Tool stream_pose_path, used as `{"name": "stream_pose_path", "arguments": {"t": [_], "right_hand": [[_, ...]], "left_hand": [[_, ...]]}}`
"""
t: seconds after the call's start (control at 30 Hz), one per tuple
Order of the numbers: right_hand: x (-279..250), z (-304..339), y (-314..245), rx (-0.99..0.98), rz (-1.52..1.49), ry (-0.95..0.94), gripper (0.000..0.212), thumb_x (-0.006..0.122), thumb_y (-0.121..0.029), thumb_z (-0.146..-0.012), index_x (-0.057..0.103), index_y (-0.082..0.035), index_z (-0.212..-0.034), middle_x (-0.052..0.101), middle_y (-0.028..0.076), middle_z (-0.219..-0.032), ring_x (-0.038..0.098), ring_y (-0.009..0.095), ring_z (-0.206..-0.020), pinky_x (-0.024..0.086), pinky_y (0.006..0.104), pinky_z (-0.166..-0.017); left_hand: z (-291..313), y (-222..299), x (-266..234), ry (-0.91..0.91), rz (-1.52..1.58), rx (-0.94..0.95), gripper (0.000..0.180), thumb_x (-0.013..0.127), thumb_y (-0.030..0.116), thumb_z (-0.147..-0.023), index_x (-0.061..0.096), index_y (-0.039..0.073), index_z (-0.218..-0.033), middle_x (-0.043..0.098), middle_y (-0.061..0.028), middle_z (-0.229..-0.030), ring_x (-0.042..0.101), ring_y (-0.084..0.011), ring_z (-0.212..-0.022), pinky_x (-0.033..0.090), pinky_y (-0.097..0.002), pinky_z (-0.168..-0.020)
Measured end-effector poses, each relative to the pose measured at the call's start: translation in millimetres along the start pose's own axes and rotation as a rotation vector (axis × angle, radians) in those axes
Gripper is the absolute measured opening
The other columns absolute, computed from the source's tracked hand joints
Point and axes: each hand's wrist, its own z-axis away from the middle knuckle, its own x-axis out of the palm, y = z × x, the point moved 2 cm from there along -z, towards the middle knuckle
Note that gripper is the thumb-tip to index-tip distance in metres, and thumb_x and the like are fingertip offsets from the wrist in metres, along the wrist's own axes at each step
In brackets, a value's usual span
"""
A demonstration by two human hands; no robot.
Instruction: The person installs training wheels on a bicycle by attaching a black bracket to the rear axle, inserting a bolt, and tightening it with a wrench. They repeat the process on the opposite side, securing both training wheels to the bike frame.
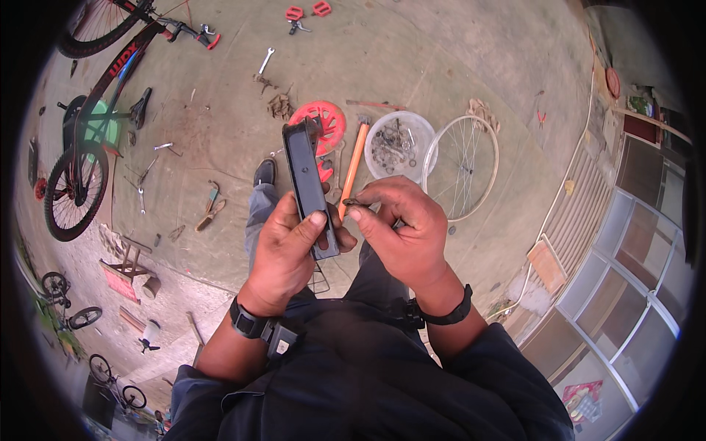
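The left hand (290, 239) is closed around a long dark case (307, 173), thumb laid along its near edge and fingertips showing on the far side. The case is tilted up in front of the body, its hollow side facing the camera, its upper end leaning a little to the left. The right hand (404, 228) is narrow, pinching a small dark piece (351, 203) between thumb and fingertips just to the right of the case; what the piece is, I cannot tell. There is a watch (250, 321) on the left wrist and a black band (450, 312) on the right

Beyond the hands, on the green-grey floor (228, 110), an orange tube (356, 162) lies between the case and a white tub (412, 120) with many small metal parts in it. A spoked wheel (465, 170) is at the tub's right edge; whether they touch, I cannot tell. A red disc (332, 131) shows partly behind the case. Farther off are a wrench (267, 61) and 2 red pedals (321, 8). To the left, 2 hand tools (212, 206) lie close together near the left shoe (265, 171), with a dark bike (95, 95) well beyond them
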Motion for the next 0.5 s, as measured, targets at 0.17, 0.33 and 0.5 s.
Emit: {"name": "stream_pose_path", "arguments": {"t": [0.17, 0.33, 0.5], "right_hand": [[2, 0, 2, 0.14, -0.151, -0.009, 0.017, 0.074, 0.001, -0.086, 0.067, 0.002, -0.102, 0.066, 0.004, -0.093, 0.046, -0.001, -0.056, 0.035, 0.0185, -0.05], [3, -1, 4, 0.197, -0.162, -0.052, 0.018, 0.071, 0.003, -0.088, 0.067, 0.002, -0.105, 0.066, 0.005, -0.095, 0.046, 0.0, -0.056, 0.035, 0.0179, -0.05], [5, -4, 5, 0.202, -0.218, -0.076, 0.017, 0.067, 0.006, -0.088, 0.067, 0.003, -0.105, 0.066, 0.006, -0.096, 0.047, -0.001, -0.058, 0.035, 0.0175, -0.051]], "left_hand": [[-2, 8, 3, -0.038, 0.021, -0.006, 0.041, 0.06, 0.013, -0.098, 0.043, 0.0, -0.133, 0.06, -0.0093, -0.097, 0.066, -0.0231, -0.073, 0.055, -0.0348, -0.065], [-4, 15, 9, -0.038, 0.022, 0.011, 0.041, 0.062, 0.011, -0.096, 0.044, -0.001, -0.131, 0.058, -0.01, -0.1, 0.065, -0.0224, -0.073, 0.054, -0.0339, -0.063], [-7, 18, 14, 0.013, -0.063, 0.072, 0.049, 0.066, 0.012, -0.093, 0.042, -0.003, -0.133, 0.057, -0.0106, -0.102, 0.063, -0.0207, -0.072, 0.053, -0.0316, -0.061]]}}
